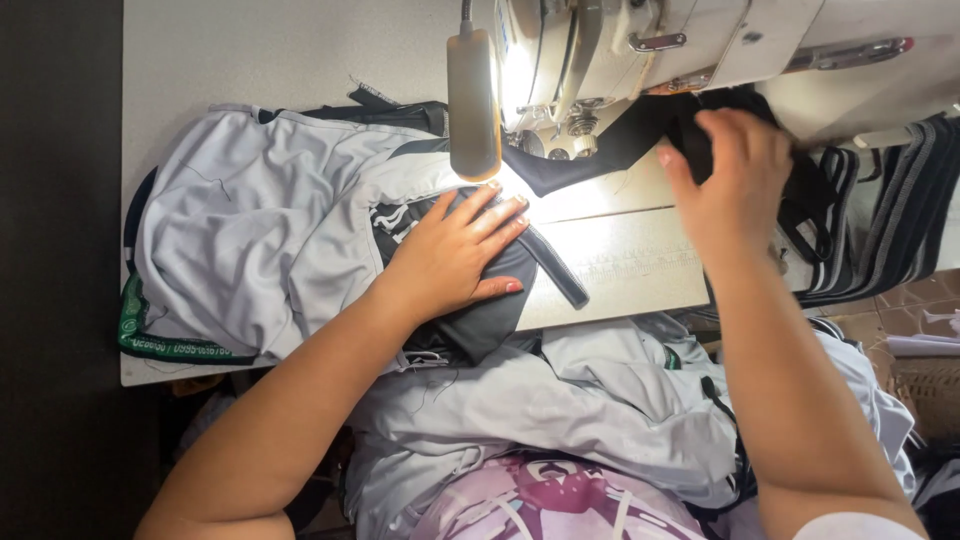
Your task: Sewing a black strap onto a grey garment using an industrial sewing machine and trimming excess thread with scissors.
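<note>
My left hand (455, 255) lies flat, fingers spread, on a dark grey fabric piece (490, 315) with a narrow dark strip (555, 270) running toward the needle. My right hand (725, 180) reaches behind the needle and grips black fabric (620, 140) under the arm of the white sewing machine (610, 50). A light grey garment (260, 230) with black and green trim is bunched on the table left of my left hand. More grey cloth (580, 400) drapes over my lap.
A lamp (473, 105) hangs from the machine and lights the white table (620, 255). Striped black and grey bands (900, 220) hang off the right side. Dark floor lies to the left, tiled floor at right.
</note>
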